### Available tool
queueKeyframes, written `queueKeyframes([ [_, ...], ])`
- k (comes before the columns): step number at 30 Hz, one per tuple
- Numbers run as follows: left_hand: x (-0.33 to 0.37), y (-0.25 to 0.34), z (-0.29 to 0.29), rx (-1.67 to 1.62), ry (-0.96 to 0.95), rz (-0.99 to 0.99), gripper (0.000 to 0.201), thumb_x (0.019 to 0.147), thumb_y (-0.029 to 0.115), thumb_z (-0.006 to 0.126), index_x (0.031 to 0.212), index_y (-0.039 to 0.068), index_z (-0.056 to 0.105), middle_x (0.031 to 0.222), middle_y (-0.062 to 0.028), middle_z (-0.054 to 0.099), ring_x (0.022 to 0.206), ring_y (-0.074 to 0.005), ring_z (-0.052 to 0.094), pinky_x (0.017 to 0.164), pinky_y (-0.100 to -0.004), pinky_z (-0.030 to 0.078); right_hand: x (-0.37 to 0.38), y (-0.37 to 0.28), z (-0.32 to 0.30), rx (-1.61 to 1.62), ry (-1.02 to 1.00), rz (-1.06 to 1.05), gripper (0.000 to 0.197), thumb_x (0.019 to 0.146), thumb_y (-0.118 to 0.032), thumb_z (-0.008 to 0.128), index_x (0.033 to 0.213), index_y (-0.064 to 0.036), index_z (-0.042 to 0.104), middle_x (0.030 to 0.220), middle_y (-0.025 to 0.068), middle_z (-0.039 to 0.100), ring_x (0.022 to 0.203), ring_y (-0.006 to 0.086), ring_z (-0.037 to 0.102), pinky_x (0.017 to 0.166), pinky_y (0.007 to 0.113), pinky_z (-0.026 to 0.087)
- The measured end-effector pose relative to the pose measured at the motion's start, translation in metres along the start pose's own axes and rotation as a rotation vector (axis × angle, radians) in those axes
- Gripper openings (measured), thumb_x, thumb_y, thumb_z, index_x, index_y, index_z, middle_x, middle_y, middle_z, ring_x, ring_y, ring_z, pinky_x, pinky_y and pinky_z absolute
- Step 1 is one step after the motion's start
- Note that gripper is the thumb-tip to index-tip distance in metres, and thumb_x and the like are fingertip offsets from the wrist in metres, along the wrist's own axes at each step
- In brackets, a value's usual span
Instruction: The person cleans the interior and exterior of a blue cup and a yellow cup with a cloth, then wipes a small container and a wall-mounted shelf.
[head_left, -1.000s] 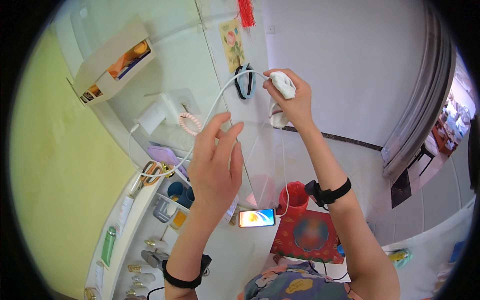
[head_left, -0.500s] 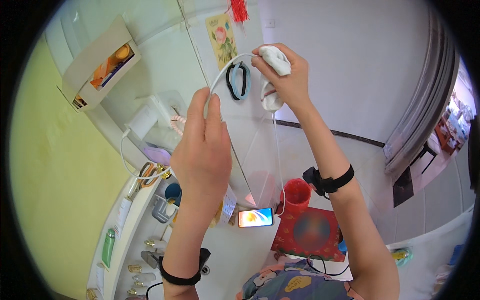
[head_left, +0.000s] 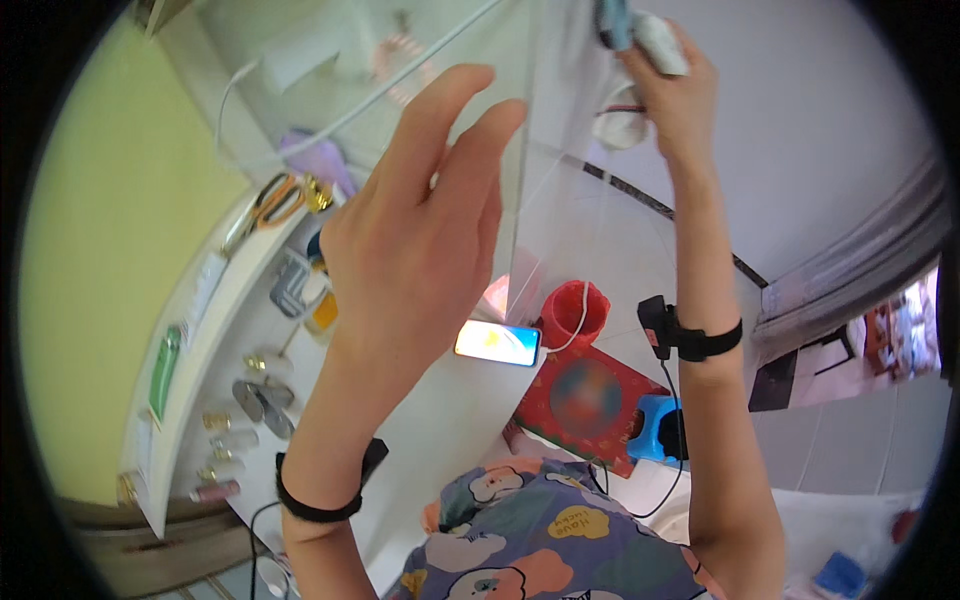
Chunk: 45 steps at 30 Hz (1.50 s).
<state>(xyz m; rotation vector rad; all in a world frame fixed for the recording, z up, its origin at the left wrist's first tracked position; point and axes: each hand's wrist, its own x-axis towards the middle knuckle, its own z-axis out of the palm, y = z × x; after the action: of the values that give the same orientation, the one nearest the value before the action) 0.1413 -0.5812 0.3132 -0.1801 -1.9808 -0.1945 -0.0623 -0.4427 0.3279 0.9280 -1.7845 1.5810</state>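
My left hand (head_left: 415, 215) is raised in front of the clear panel, its thumb and fingers apart with nothing between them. Just beyond its fingertips a white cable (head_left: 395, 80) slants up out of view. Farther up on the right, my right hand (head_left: 685, 100) is closed around a bunched white cloth (head_left: 660, 42). Below that hand hangs part of the cloth with a dark reddish stripe. From a lit phone (head_left: 497, 343) on the white tabletop, the white charging cable rises toward the cloth. Its upper stretch is blurred.
Behind the phone stands a red bin (head_left: 575, 312), near a red box (head_left: 580, 400) and a blue stool (head_left: 660, 425). Along the curved shelf at left lie orange-handled scissors (head_left: 278, 200), a green tube (head_left: 165, 370) and several small bottles. Blue and black bands (head_left: 613, 25) hang beside the cloth.
My left hand has let go of the cable and come nearer. My right hand, still gripping the cloth, appears higher and farther right. The whole view has shifted.
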Motion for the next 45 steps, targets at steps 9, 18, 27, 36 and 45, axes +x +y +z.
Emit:
queueKeyframes([
  [9, -0.07, -0.042, -0.035, 0.033, -0.09, -0.149, 0.028, 0.072, -0.004, 0.067, 0.097, 0.008, 0.067, 0.097, -0.0025, 0.063, 0.062, -0.0167, 0.061, 0.05, -0.0263, 0.046, -0.116, -0.034, 0.019, 0.008, 0.346, -0.083, 0.02, 0.086, -0.002, 0.064, 0.103, -0.0016, 0.053, 0.097, 0.0094, 0.06, 0.082, 0.0148, 0.058, 0.072, 0.028, 0.048],
  [18, -0.188, -0.043, -0.052, -0.127, -0.3, -0.695, 0.024, 0.08, -0.004, 0.063, 0.1, 0.007, 0.066, 0.094, -0.0071, 0.064, 0.064, -0.0177, 0.062, 0.056, -0.0271, 0.049, -0.29, -0.05, 0.067, 0.166, -0.695, 0.257, 0.032, 0.072, -0.006, 0.073, 0.101, -0.0088, 0.06, 0.089, 0.0096, 0.064, 0.076, 0.0284, 0.063, 0.069, 0.032, 0.049],
  [27, -0.173, -0.078, -0.057, -0.087, -0.124, -0.607, 0.023, 0.079, -0.003, 0.064, 0.101, 0.007, 0.065, 0.095, -0.0079, 0.065, 0.078, -0.0223, 0.064, 0.067, -0.0299, 0.052, -0.225, -0.077, 0.104, 0.126, -0.59, -0.01, 0.043, 0.069, -0.01, 0.078, 0.107, -0.0082, 0.058, 0.092, 0.0103, 0.065, 0.078, 0.0278, 0.065, 0.065, 0.031, 0.05],
  [36, -0.168, -0.07, -0.038, -0.27, -0.134, -0.599, 0.02, 0.081, -0.004, 0.062, 0.098, 0.006, 0.062, 0.091, -0.0075, 0.064, 0.075, -0.0202, 0.062, 0.062, -0.0275, 0.049, -0.235, -0.031, 0.068, -0.07, -0.251, 0.094, 0.029, 0.074, -0.007, 0.076, 0.096, -0.0062, 0.057, 0.08, 0.0113, 0.063, 0.069, 0.0238, 0.063, 0.061, 0.031, 0.049],
  [45, -0.326, -0.035, 0.023, -0.452, -0.435, -1.155, 0.023, 0.081, -0.003, 0.057, 0.104, 0.003, 0.058, 0.095, -0.0087, 0.063, 0.069, -0.0177, 0.062, 0.06, -0.0282, 0.049, -0.352, 0.102, 0.05, -0.591, -0.913, 0.166, 0.048, 0.064, 0.006, 0.064, 0.11, -0.0045, 0.056, 0.112, 0.0137, 0.058, 0.104, 0.0314, 0.057, 0.088, 0.043, 0.044],
])
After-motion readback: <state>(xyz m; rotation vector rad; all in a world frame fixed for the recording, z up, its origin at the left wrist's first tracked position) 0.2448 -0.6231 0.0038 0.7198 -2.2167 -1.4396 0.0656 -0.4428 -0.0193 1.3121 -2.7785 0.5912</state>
